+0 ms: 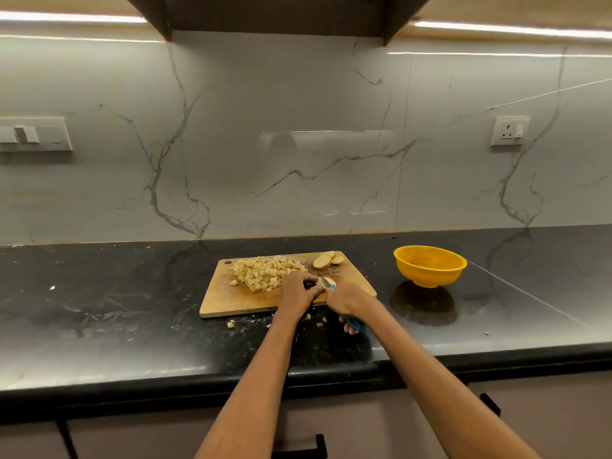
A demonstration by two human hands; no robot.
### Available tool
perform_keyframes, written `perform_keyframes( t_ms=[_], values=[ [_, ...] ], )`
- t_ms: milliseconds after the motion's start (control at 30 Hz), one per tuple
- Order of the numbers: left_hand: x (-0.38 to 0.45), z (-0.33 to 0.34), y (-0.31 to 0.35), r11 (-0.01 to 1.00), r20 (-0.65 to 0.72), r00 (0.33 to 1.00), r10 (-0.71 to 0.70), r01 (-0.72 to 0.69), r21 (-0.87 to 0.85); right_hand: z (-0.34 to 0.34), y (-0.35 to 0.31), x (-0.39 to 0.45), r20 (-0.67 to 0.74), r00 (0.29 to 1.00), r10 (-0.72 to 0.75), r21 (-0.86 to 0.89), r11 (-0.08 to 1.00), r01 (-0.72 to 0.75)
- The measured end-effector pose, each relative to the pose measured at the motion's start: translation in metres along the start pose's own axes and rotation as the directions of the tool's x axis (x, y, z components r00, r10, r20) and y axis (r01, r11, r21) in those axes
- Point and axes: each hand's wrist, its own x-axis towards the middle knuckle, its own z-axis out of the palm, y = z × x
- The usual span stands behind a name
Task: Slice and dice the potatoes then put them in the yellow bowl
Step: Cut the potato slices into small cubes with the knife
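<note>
Setting: a person stands at a dark tabletop (132,293) in a kitchen, seen from a camera on their head; both bare arms reach forward.
Cutting board: a wooden cutting board (231,298) lies on the tabletop straight ahead, its long side running left to right.
Diced potato: a loose heap of diced potato (261,273) covers the far left part of the board.
Potato slices: a few round potato slices (326,260) lie at the board's far right corner, uncut into cubes.
Stray bits: small potato bits (231,325) lie on the tabletop just in front of the board.
Left hand: the left hand (296,293) has its fingers curled down over a pale potato piece (328,281) on the near right part of the board, holding it in place.
Right hand: the right hand (344,301) is wrapped around the blue handle of a knife (326,283); the blade points away and to the left, meeting the piece just beside the left fingertips.
Yellow bowl: the yellow bowl (430,265) stands on the tabletop to the right of the board, apart from it, and looks empty.
Key relation: the bowl lies on the knife-hand side, so the right hand is nearer to it, while the diced heap lies to the left.
Progress: by my judgement dicing is well along, and nothing has gone into the bowl yet.
</note>
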Motion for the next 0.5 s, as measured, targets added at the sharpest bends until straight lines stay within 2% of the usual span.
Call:
perform_keyframes(
  t_ms=[100, 200, 300, 367, 433, 500],
  values=[
    [-0.002, -0.003, 0.003, 1.0, -0.003, 1.0, -0.001, 0.001, 0.002, -0.003, -0.008, 0.004, 0.028, 1.0, -0.004, -0.015, 1.0, 0.004],
    [-0.002, -0.001, 0.002, 1.0, -0.007, 1.0, -0.01, 0.01, 0.001, 0.003, 0.004, -0.002, -0.003, 1.0, -0.015, -0.086, 0.996, 0.015],
    [-0.003, -0.001, 0.002, 1.0, -0.005, 1.0, -0.028, 0.028, 0.008, 0.013, 0.022, -0.016, -0.131, 0.986, -0.101, -0.29, 0.955, 0.059],
    [-0.003, -0.001, 0.003, 1.0, -0.001, 1.0, -0.027, 0.027, 0.014, 0.017, 0.031, -0.029, -0.217, 0.963, -0.159, -0.367, 0.927, 0.071],
    [-0.004, -0.001, 0.004, 0.999, 0.0, 0.999, -0.035, 0.035, 0.021, 0.018, 0.037, -0.038, -0.255, 0.951, -0.175, -0.373, 0.925, 0.07],
    [-0.004, 0.0, 0.005, 0.999, 0.002, 0.999, -0.047, 0.047, 0.018, 0.016, 0.04, -0.041, -0.296, 0.942, -0.159, -0.293, 0.954, 0.069]
  ],
)
